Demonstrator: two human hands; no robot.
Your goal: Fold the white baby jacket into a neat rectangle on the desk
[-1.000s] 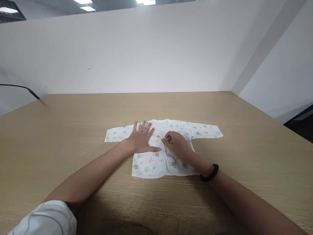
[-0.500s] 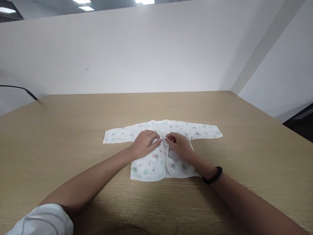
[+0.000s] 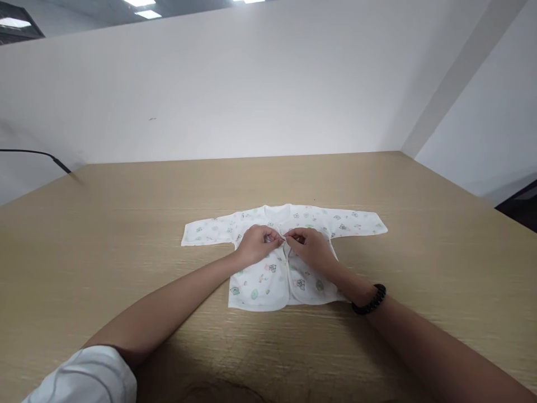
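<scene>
A small white baby shirt (image 3: 262, 285) with a print of little figures lies flat on the table, sleeves spread to both sides and neckline toward the far wall. Its two front panels meet along the middle. My left hand (image 3: 260, 244) pinches the front edge of the left panel near the chest. Facing it, my right hand (image 3: 310, 248) pinches the edge of the right panel. The fingertips of both hands nearly touch at the front opening, and whatever fastening lies between them is too small to make out.
The wooden table (image 3: 126, 190) runs back to a white wall (image 3: 251, 89). A black cable (image 3: 61, 164) reaches the table's far left corner. A dark object (image 3: 520, 204) stands beyond the right edge. A black beaded bracelet (image 3: 370, 300) circles my right wrist.
My left hand has gone from lying on the panel with fingers stretched to a pinch at its edge. The two front edges are now closer together. The view has shifted slightly.
</scene>
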